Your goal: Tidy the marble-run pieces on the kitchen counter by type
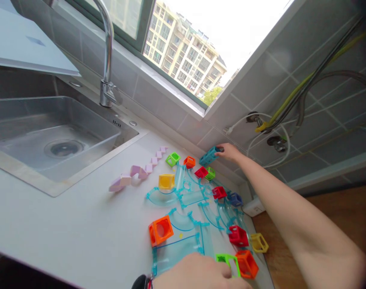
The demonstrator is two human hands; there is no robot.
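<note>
right hand [228, 152]: thumb and fingers closed on one end of a blue block [208, 157], at the back of the counter [110, 237] near the tiled wall [183, 120]. left hand [197, 273]: beside a green cube [227, 257], fingers partly cut off; could not tell whether it gripped. clear track pieces [178, 251] lay between.

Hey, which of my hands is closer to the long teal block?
Right. Your right hand is at the teal block, touching one end; your left hand is farther away, at the picture's bottom, by a green cube.
</note>
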